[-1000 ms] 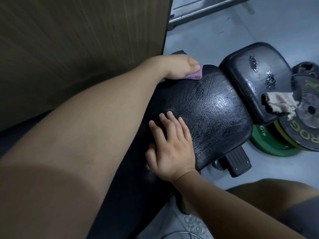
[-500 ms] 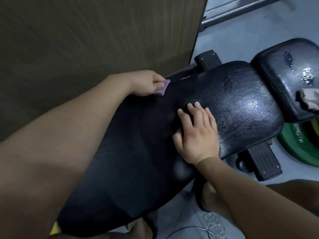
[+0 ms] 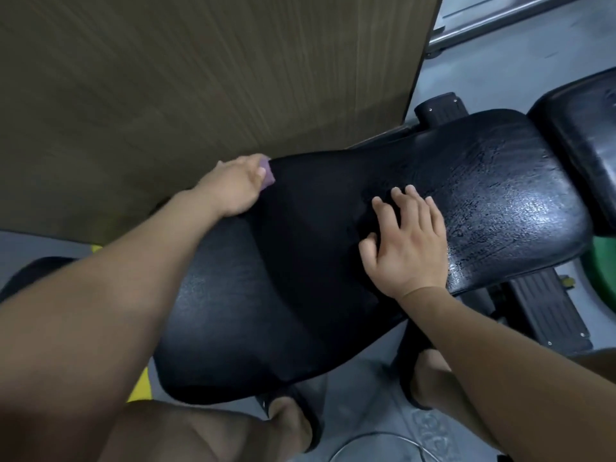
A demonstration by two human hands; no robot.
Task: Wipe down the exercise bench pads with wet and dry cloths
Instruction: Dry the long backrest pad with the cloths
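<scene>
Two black pads are in view. The long bench pad (image 3: pixel 316 261) runs from the near left to the far right across the middle, and a second, shorter pad (image 3: pixel 580 128) sits just beyond its far-right end.

The left hand (image 3: pixel 233 186) is at the pad's far-left edge, close against the wooden panel (image 3: pixel 200 95). Its fingers are curled round a small purple cloth (image 3: pixel 268 175), of which only a corner shows. The right hand (image 3: pixel 406 248) lies flat on the pad toward the right with its fingers straight. It holds nothing and appears to be bracing the person.

The cloth looks soft, light and limp. It is probably best bunched in the palm, with the fingertips pressing it down so it does not roll up along the edge. Whether it is the wet or the dry one cannot be told.

The pad's covering is cracked and glossy at the right end. It may be damp and a little slick there, and the cracks could snag the fabric. The bench seems heavy enough to stay put under a flat palm.

A green weight plate (image 3: pixel 603 261) lies on the floor at the right edge.
</scene>
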